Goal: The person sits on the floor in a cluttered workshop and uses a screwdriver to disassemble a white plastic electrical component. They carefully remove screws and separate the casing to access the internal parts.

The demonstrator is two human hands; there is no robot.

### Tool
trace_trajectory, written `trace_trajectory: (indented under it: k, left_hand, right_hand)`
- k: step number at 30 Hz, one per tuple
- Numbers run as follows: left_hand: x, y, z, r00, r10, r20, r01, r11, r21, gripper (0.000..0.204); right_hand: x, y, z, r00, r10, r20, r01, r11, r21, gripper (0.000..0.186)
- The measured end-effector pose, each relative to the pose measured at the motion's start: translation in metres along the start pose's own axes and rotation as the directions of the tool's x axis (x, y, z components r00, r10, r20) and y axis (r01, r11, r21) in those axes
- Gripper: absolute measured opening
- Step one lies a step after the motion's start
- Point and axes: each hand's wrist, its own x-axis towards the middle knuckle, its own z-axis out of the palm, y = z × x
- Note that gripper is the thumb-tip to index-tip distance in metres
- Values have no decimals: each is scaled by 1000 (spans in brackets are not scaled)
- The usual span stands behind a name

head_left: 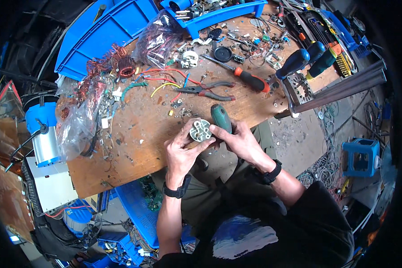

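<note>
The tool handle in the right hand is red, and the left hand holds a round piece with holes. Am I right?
Not red: the head view shows the tool handle in the right hand is green. The left hand does hold a round piece with holes.

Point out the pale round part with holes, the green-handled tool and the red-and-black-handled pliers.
Pale round part with holes (200, 130): head view, middle of its face.
Green-handled tool (220, 117): head view, on its handle.
Red-and-black-handled pliers (201, 92): head view, near the pivot.
</note>
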Motion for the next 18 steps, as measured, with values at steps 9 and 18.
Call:
trace_trajectory:
  k: [9,18]
  left_hand:
    - [-2,-8,-3,1000,-16,-10,16,999,-38,56]
    - [4,1,-6,977,189,96,-205,956,207,50]
  right_hand:
    - [-2,-1,3,1000,-16,5,16,1000,10,32]
    - [0,20,1,993,-116,-16,116,993,24,48]
